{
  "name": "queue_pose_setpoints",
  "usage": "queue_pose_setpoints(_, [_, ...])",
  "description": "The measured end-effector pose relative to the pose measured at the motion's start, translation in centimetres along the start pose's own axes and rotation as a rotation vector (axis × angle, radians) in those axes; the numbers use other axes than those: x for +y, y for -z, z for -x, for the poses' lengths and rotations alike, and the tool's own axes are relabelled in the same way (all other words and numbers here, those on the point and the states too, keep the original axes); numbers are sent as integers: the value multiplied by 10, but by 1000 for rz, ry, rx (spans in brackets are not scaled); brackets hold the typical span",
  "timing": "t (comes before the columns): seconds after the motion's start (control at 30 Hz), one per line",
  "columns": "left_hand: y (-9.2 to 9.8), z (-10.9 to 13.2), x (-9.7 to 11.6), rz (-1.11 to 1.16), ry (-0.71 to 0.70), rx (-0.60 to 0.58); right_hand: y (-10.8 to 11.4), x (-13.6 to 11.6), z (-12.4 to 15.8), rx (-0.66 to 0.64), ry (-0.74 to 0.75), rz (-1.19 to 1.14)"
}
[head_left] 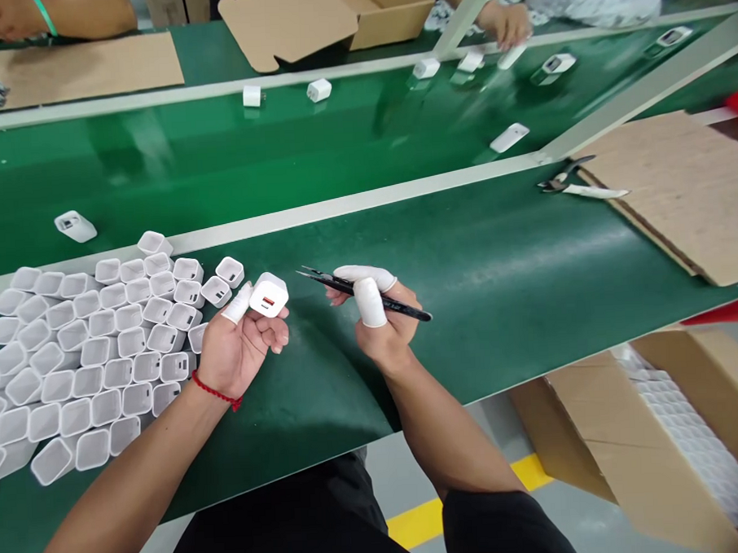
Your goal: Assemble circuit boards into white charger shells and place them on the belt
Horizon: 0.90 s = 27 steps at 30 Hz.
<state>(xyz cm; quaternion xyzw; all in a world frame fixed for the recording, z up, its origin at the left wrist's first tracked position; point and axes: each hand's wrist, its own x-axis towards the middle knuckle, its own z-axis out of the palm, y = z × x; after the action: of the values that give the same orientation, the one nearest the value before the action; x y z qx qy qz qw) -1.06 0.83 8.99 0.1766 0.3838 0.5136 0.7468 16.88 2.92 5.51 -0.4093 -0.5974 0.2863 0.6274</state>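
- White plastic charger [268, 295] sits in my left hand [241, 347], pinched between the cot-covered thumb and the fingers, port face toward me, above the near bench [497, 279].
- My right hand [380, 321] has its grip closed around black tweezers [361, 291], tips pointing left at the charger, just apart from it.
- Left of my hands I see a packed cluster of chargers [91, 354] lying on the green mat.
- Farther off, loose chargers [318, 89] ride the belt [217, 153].
- Far right, a co-worker's hand [508, 24] rests by the belt; cutters [560, 178] lie beside a board [683, 189].
- Near right, below the bench, an open carton [596, 430] holds white parts.
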Motion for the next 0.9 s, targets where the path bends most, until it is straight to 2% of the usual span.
queue_pose_setpoints(0.17, [-3, 2, 2, 42, 40, 27, 0, 1, 0, -47, 16, 24])
queue_pose_setpoints(0.47, [-2, 4, 3, 55, 32, -72, -2, 3, 1, -51, 37, -11])
queue_pose_setpoints(0.6, [-2, 4, 3, 48, 31, -80, -1, 2, 0, -47, 21, 14])
queue_pose_setpoints(0.77, [-1, 5, 3, 23, 9, -66, -1, 2, -2, -44, 4, 87])
queue_pose_setpoints(0.9, [0, 5, -1, -48, -59, -82, -4, 7, -2, -43, -14, -16])
